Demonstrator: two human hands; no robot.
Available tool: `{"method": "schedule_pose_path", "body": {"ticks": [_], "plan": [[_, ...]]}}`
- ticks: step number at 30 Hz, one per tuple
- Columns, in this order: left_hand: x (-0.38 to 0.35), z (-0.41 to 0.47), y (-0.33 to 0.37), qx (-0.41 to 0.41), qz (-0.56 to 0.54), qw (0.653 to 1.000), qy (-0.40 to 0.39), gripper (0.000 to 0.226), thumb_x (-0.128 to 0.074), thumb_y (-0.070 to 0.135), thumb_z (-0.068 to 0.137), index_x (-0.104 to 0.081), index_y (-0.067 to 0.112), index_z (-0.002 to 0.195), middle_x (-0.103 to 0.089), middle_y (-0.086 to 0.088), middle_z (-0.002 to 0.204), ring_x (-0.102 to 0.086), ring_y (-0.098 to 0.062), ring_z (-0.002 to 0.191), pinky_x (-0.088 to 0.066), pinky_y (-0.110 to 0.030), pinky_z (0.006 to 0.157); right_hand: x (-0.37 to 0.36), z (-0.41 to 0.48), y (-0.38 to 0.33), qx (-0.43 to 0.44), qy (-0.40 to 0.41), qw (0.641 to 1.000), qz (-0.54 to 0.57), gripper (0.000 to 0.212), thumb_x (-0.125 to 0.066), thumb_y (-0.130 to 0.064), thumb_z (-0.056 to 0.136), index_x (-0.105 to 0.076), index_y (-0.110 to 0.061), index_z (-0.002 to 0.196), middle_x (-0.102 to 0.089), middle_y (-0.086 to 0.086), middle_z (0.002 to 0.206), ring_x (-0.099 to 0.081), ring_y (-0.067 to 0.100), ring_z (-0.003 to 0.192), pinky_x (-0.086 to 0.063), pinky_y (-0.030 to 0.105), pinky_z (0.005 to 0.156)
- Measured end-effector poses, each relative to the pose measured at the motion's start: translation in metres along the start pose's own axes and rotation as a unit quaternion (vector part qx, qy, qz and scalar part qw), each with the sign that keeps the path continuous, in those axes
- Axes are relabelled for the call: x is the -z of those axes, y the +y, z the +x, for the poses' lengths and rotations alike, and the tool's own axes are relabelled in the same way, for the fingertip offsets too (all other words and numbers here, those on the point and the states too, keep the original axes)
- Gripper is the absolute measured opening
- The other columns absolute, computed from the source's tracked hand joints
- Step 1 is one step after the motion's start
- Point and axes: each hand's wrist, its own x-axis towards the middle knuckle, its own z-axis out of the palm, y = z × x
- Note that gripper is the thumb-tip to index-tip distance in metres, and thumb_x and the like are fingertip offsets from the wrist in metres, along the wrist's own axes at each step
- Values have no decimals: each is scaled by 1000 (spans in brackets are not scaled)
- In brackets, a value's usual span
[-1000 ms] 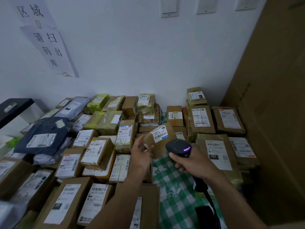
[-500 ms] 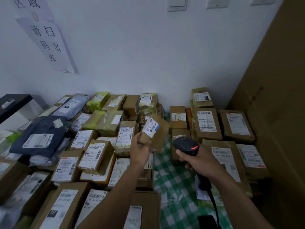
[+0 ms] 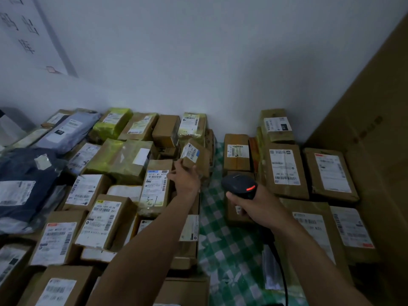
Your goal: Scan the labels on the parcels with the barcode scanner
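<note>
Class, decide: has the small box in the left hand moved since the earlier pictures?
Yes. The small box in the left hand has gone toward the wall, now beyond the parcel marked 3-1.

I see the small box (image 3: 195, 161) as plain brown cardboard, matt and slightly fibrous, with a smooth white paper label (image 3: 190, 152) stuck on its face. The barcode scanner (image 3: 239, 186) looks like black plastic with a dull satin finish. The grey mailer (image 3: 68, 131) and the dark blue bag (image 3: 24, 171) read as thin plastic film, wrinkled and faintly shiny. The yellow-green parcel (image 3: 112, 123) is wrapped in glossy tape or film. Beneath them I make out matt checked cloth (image 3: 223, 241). The wall (image 3: 198, 62) is smooth, matt paint; the big board (image 3: 371, 129) is raw brown cardboard.
</note>
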Motion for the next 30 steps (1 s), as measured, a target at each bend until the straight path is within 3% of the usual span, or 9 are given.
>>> {"method": "schedule_pose_path", "body": {"ticks": [4, 7, 10, 14, 17, 19, 21, 26, 30], "plan": [[-11, 6, -1, -9, 44, 999, 14, 59, -67, 26, 99, -35, 6, 144, -23, -28, 149, -54, -44, 116, -45, -39, 86, 2, 7, 3, -3, 1, 1000, -3, 46, -78, -49, 88, -65, -34, 130, -76, -13, 101, -71, 6, 81, -49, 20, 68], [-12, 10, -7, -17, 82, 996, 35, 57, -67, 20, 98, -34, 6, 142, -24, -26, 147, -55, -35, 100, -44, -36, 79, 7, 6, 6, -7, -3, 1000, -8, 43, -77, -47, 90, -65, -33, 128, -77, -10, 96, -71, 4, 68, -50, 14, 59], [-12, 12, -15, -47, 130, 989, 46, 55, -64, 17, 99, -32, 8, 143, -27, -24, 145, -55, -30, 90, -44, -34, 72, 12, 6, 8, -3, -6, 1000, -9, 37, -76, -48, 90, -66, -35, 123, -78, -2, 92, -70, 8, 68, -54, 22, 63], [-13, 13, -21, -48, 206, 977, 40, 49, -63, 13, 97, -38, -1, 137, -30, -28, 147, -59, -38, 108, -48, -34, 71, 14, 5, 6, -1, -5, 1000, -10, 25, -77, -46, 90, -68, -37, 111, -78, 3, 88, -71, 11, 68, -55, 27, 69], [-12, 16, -24, -150, 259, 952, 67, 57, -71, 11, 90, -43, 6, 139, -39, -23, 146, -52, -35, 123, -51, -39, 90, 15, 3, 4, -4, 2, 1000, -6, 18, -78, -39, 91, -71, -30, 104, -75, -1, 74, -67, 6, 61, -49, 20, 60], [-13, 23, -26, -251, 332, 909, 4, 67, -75, 16, 88, -44, 16, 147, -38, -18, 153, -42, -35, 137, -43, -45, 109, 16, 2, 5, -7, 1, 1000, -8, 15, -78, -38, 91, -71, -28, 101, -73, -3, 69, -66, 4, 60, -48, 18, 58], [-17, 36, -25, -293, 375, 876, -77, 64, -72, 23, 89, -43, 23, 146, -42, -13, 152, -41, -34, 139, -40, -51, 115, 17, 1, 5, -9, -1, 1000, -10, 15, -77, -39, 92, -72, -27, 100, -72, -4, 67, -66, 4, 60, -47, 17, 57], [-23, 64, -26, -169, 414, 871, -204, 32, -57, 36, 98, -59, 13, 121, -64, -12, 122, -60, -28, 107, -49, -40, 87, 19, -1, 6, -14, 4, 1000, 22, 24, -78, -40, 91, -71, -26, 109, -72, -13, 68, -68, 3, 62, -49, 18, 59], [-19, 60, -21, -163, 435, 861, -206, 40, -46, 38, 98, -64, 7, 117, -62, -11, 119, -60, -29, 115, -49, -40, 92, 23, -3, 10, -22, 24, 999, 42, 21, -79, -39, 90, -73, -25, 105, -72, -12, 70, -68, 8, 64, -52, 30, 68]]}}
